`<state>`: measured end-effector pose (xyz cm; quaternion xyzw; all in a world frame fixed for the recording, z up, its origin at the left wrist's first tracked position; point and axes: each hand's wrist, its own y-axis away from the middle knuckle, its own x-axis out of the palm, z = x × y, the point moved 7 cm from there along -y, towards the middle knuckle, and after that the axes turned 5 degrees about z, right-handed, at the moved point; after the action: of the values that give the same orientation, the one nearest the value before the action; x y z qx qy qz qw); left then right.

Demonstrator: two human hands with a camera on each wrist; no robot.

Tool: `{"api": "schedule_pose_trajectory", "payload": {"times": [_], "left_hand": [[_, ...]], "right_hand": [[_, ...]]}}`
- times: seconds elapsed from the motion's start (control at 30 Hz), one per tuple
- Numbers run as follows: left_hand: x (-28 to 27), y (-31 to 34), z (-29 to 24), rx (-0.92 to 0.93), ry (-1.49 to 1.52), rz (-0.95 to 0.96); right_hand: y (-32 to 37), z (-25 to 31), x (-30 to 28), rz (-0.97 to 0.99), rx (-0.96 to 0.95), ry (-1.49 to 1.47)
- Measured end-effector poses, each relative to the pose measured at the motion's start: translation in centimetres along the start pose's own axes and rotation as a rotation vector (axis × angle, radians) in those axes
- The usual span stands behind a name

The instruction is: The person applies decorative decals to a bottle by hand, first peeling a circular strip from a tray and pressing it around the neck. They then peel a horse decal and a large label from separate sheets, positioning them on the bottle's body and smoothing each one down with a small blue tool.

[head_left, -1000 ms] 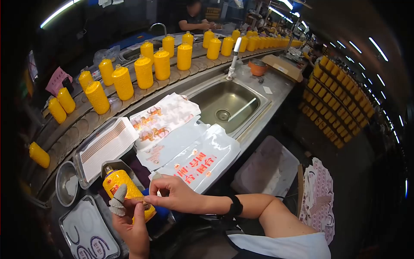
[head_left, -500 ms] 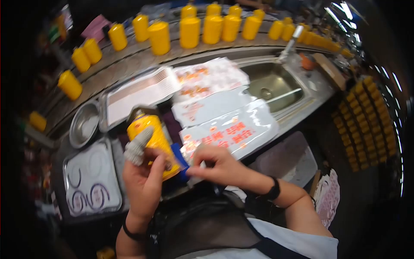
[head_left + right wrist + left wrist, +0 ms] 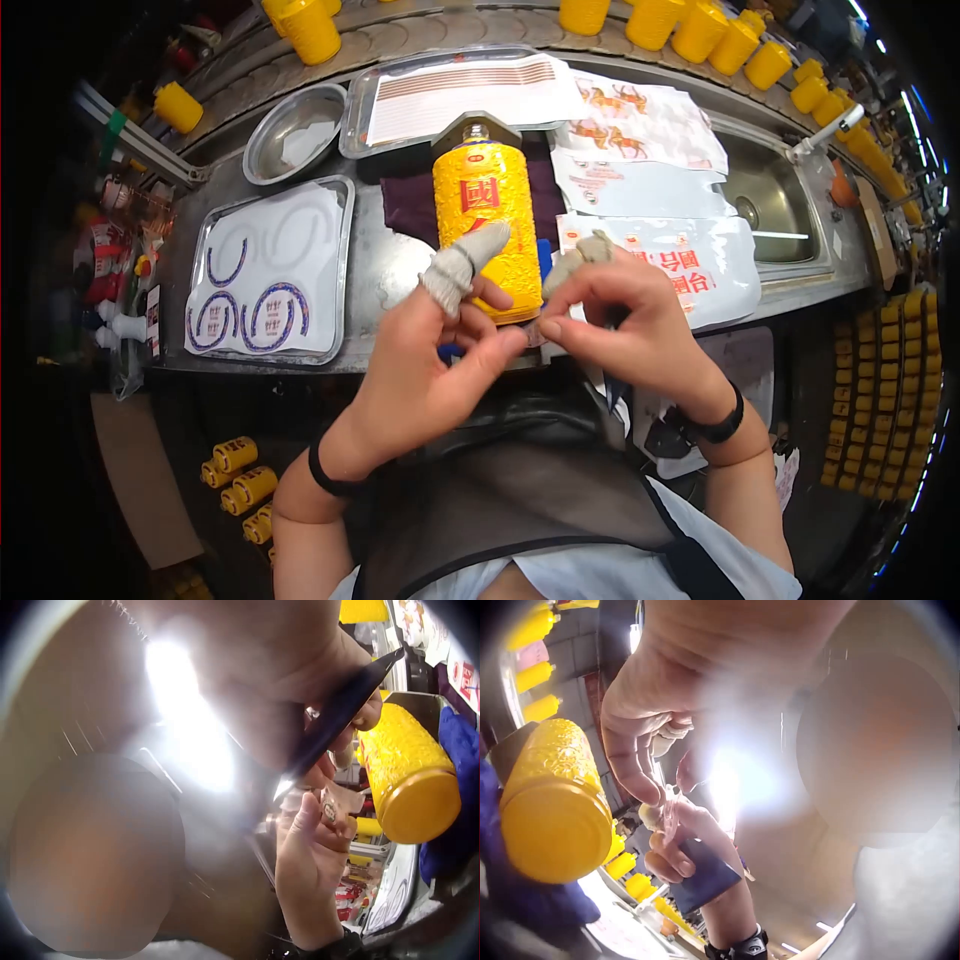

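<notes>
A yellow embossed bottle (image 3: 503,190) with red characters lies in front of me, its neck pointing away, its base toward me. My left hand (image 3: 425,365), with a knitted cover on one finger, pinches a small clear sticker (image 3: 341,804) with a tiny round emblem near the bottle's base. Facing it, my right hand (image 3: 640,320) has its thumb and fingertip at the sticker's other side. Tucked in the right hand's other fingers is a flat dark blue scraper (image 3: 703,876). A blue cloth (image 3: 459,742) lies beside the bottle.
On the left sits a metal tray (image 3: 345,250) with curved decals, below a steel bowl (image 3: 262,165). Behind the bottle is a tray of striped sheets (image 3: 450,100). Printed sheets (image 3: 640,190) lie on the right beside a sink (image 3: 745,175). Yellow bottles (image 3: 310,30) line a conveyor.
The head view has swung left and down, so the bottle is now central. Half a second ago the hands were farther apart; now their fingertips are close together at the sticker.
</notes>
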<state>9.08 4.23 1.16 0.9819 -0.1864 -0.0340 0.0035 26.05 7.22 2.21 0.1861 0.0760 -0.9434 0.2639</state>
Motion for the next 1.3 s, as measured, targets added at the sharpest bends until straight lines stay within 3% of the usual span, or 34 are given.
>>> {"api": "schedule_pose_trajectory", "payload": {"times": [0.07, 0.13, 0.23, 0.33, 0.47, 0.63, 0.83, 1.13, 1.3], "left_hand": [[0.1, 2.0, 1.3, -0.127, 0.117, 0.038], [-0.2, 3.0, 2.1, -0.128, 0.188, 0.004], [-0.7, 2.5, 2.4, 0.044, 0.134, -0.032], [-0.9, 2.6, 2.8, -0.07, 0.375, -0.217], [-1.8, 1.8, 2.8, -0.004, 0.4, -0.284], [-2.6, -0.2, 3.5, -0.052, 0.199, -0.234], [-2.9, -2.2, 1.9, 0.117, -0.194, -0.059], [-3.3, -3.7, 1.3, 0.105, -0.349, -0.048], [-4.1, -2.9, 3.2, 0.01, -0.201, -0.172]], "right_hand": [[1.2, 0.0, 1.0, -0.009, 0.023, -0.05], [1.4, 0.4, 1.9, -0.026, 0.027, -0.181], [1.2, -0.4, 3.5, -0.04, 0.125, -0.371], [0.8, -1.3, 4.3, -0.042, 0.102, -0.348], [1.0, -1.9, 4.3, -0.114, 0.146, -0.239], [0.7, -2.4, 4.0, -0.227, 0.102, -0.05], [0.3, -4.1, 3.1, -0.314, 0.182, -0.045], [0.6, -4.4, 3.7, -0.341, 0.176, -0.008], [0.7, -5.2, 3.8, -0.344, 0.219, -0.097]]}}
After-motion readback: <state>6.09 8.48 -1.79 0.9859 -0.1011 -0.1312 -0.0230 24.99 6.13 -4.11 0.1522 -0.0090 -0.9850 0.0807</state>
